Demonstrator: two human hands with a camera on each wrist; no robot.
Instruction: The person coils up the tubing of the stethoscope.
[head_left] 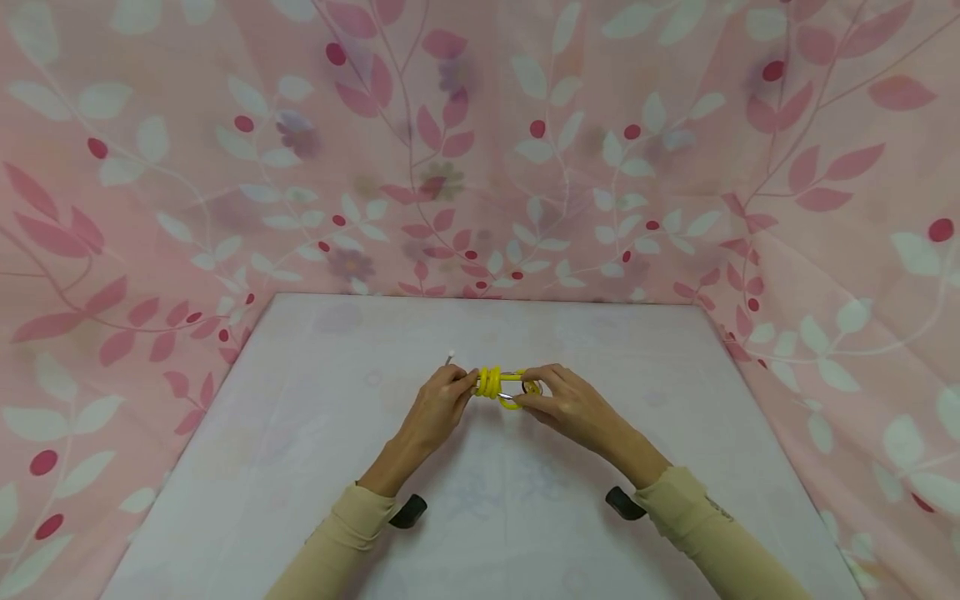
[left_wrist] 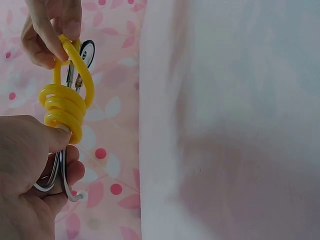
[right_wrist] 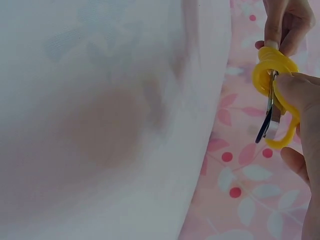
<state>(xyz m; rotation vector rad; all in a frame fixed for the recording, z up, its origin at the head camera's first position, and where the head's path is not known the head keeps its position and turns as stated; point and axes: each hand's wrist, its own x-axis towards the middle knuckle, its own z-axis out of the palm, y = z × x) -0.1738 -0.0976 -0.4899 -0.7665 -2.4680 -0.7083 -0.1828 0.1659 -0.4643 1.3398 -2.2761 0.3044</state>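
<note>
Both hands hold a stethoscope with yellow tubing (head_left: 490, 382) above the table. The tubing is wound in several tight coils (left_wrist: 62, 107) around the metal part. My left hand (head_left: 438, 404) grips the lower end, its thumb against the coils and its fingers around the metal ear tubes (left_wrist: 62, 172). One white ear tip (head_left: 451, 356) sticks out beyond that hand. On the other side, my right hand (head_left: 566, 404) pinches the yellow loop between thumb and fingers. The round chestpiece (left_wrist: 88, 53) hangs beside the loop, partly covered by the right fingers in the head view.
A white-covered table (head_left: 510, 533) lies under the hands. Pink cloth with a leaf pattern (head_left: 480, 150) rises behind it and along both sides. Dark wrist devices (head_left: 408, 512) show at both sleeves.
</note>
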